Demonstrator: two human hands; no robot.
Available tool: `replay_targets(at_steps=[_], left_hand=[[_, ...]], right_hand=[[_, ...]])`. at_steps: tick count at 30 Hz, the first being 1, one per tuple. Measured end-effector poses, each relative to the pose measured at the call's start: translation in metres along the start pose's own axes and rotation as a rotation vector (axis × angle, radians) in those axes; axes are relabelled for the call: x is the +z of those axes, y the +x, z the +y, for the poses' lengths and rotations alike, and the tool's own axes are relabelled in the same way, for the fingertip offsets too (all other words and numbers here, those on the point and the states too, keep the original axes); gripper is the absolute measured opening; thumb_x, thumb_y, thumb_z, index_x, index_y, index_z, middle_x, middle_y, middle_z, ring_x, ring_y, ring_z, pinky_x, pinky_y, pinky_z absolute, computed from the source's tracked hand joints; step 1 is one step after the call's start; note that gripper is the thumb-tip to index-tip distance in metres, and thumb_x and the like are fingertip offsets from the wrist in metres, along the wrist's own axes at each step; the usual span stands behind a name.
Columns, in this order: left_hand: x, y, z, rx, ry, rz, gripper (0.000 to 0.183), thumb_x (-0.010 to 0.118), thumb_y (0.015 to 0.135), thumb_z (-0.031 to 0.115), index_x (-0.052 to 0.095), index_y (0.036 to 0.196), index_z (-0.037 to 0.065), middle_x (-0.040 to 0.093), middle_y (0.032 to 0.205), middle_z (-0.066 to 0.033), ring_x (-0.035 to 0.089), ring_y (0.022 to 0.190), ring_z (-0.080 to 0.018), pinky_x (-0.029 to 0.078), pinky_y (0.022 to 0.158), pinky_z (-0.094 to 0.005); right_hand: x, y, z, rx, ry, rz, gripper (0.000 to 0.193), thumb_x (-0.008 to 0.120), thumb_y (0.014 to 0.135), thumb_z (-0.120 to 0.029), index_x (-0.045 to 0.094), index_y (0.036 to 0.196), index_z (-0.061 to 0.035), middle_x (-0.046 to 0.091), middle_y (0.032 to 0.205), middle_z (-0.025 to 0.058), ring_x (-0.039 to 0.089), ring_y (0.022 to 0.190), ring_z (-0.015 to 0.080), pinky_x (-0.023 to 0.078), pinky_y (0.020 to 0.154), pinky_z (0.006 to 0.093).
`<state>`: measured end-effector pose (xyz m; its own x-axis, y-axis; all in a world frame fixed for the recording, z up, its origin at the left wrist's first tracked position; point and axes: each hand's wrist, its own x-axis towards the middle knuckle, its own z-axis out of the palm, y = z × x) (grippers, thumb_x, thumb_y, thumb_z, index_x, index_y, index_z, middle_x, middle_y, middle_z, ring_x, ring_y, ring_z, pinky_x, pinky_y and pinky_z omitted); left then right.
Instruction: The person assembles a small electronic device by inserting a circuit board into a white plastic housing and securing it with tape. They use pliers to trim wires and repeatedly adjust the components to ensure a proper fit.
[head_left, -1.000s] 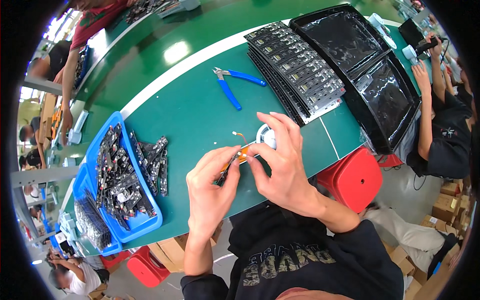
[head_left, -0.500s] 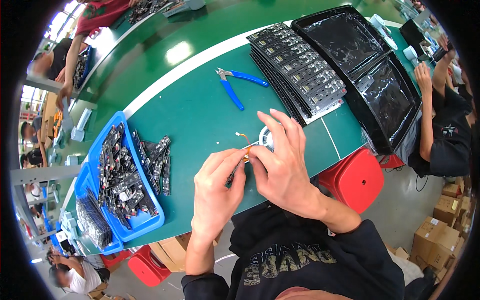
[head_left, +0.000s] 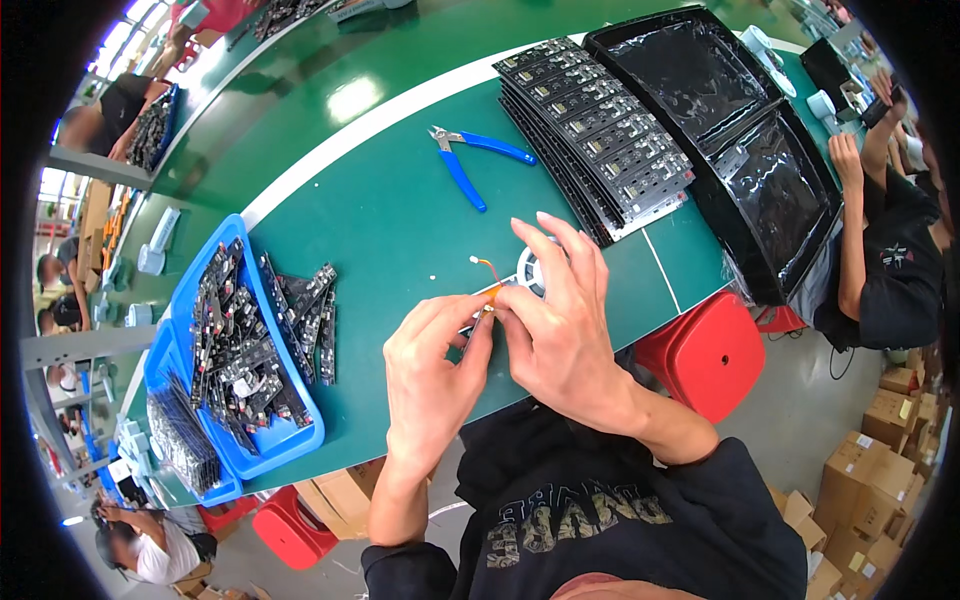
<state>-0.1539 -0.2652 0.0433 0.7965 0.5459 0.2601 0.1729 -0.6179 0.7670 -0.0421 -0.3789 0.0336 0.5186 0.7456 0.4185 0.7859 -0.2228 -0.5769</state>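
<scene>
My left hand (head_left: 432, 355) is closed, thumb and forefinger pinching a narrow dark circuit board (head_left: 461, 341) that mostly hides behind the fingers. Against it, my right hand (head_left: 562, 335) pinches a small orange piece (head_left: 492, 293) between thumb and forefinger, its other fingers raised. A short red-and-yellow wire (head_left: 490, 266) with a white plug rises beside the fingertips. Partly behind the right hand is a white round part with a ring-like rim (head_left: 529, 263); whether it joins the board I cannot tell. Blue-handled side cutters (head_left: 462, 172) lie spread on the green table beyond my hands.
Left of my hands, a blue bin (head_left: 318, 437) holds many small circuit boards, with loose boards (head_left: 327, 320) beside it. Stacked board panels (head_left: 610, 130) stand at the far right, next to a black tray (head_left: 715, 150). A red stool (head_left: 705, 355) is right of the table; co-workers sit around.
Both hands stay together, the left turning slightly so the board sits at a different angle. At the upper left, a co-worker's reaching arm has drawn back.
</scene>
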Motion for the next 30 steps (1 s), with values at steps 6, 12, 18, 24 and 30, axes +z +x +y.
replay_targets(at_steps=[6, 12, 18, 24, 30], left_hand=[[0.001, -0.001, 0.001, -0.035, -0.041, 0.004, 0.024, 0.074, 0.085, -0.009, 0.076, 0.107, -0.001, 0.076, 0.096, -0.0126, 0.073, 0.081, -0.0159, 0.060, 0.065, -0.0270], [0.000, 0.000, -0.005, -0.152, -0.135, 0.003, 0.025, 0.075, 0.087, -0.006, 0.075, 0.111, -0.001, 0.075, 0.097, -0.0143, 0.074, 0.083, -0.0189, 0.061, 0.065, -0.0287], [-0.004, 0.005, 0.005, -0.386, -0.328, 0.001, 0.025, 0.073, 0.094, -0.001, 0.071, 0.120, -0.001, 0.074, 0.101, -0.0110, 0.071, 0.090, -0.0130, 0.061, 0.060, -0.0262], [-0.005, 0.006, 0.004, -0.353, -0.353, 0.006, 0.024, 0.071, 0.097, 0.000, 0.068, 0.121, -0.002, 0.072, 0.100, -0.0098, 0.069, 0.090, -0.0124, 0.059, 0.054, -0.0237], [-0.006, 0.007, 0.004, -0.292, -0.315, -0.061, 0.016, 0.071, 0.097, 0.001, 0.070, 0.113, -0.001, 0.072, 0.099, -0.0092, 0.069, 0.088, -0.0116, 0.057, 0.053, -0.0239]], right_hand=[[0.002, -0.001, 0.000, 0.026, 0.001, 0.010, 0.012, 0.075, 0.080, -0.003, 0.072, 0.091, -0.0022, 0.052, 0.147, 0.0231, 0.042, 0.142, 0.0439, 0.030, 0.114, 0.0586], [-0.002, 0.001, 0.001, -0.014, -0.008, 0.073, 0.013, 0.075, 0.084, -0.011, 0.072, 0.093, -0.0031, 0.053, 0.143, 0.0228, 0.042, 0.141, 0.0426, 0.024, 0.115, 0.0663], [-0.002, 0.020, 0.007, -0.018, -0.056, 0.081, 0.012, 0.076, 0.085, -0.013, 0.072, 0.091, -0.0040, 0.055, 0.138, 0.0199, 0.044, 0.137, 0.0405, 0.023, 0.115, 0.0698], [-0.008, 0.021, 0.005, -0.144, -0.184, 0.090, 0.010, 0.077, 0.080, -0.011, 0.069, 0.077, -0.0069, 0.064, 0.130, 0.0096, 0.053, 0.131, 0.0337, 0.021, 0.117, 0.0715], [-0.010, 0.012, 0.004, -0.192, -0.249, 0.147, 0.012, 0.078, 0.080, -0.012, 0.070, 0.074, -0.0066, 0.067, 0.126, 0.0076, 0.056, 0.129, 0.0324, 0.022, 0.117, 0.0729]])
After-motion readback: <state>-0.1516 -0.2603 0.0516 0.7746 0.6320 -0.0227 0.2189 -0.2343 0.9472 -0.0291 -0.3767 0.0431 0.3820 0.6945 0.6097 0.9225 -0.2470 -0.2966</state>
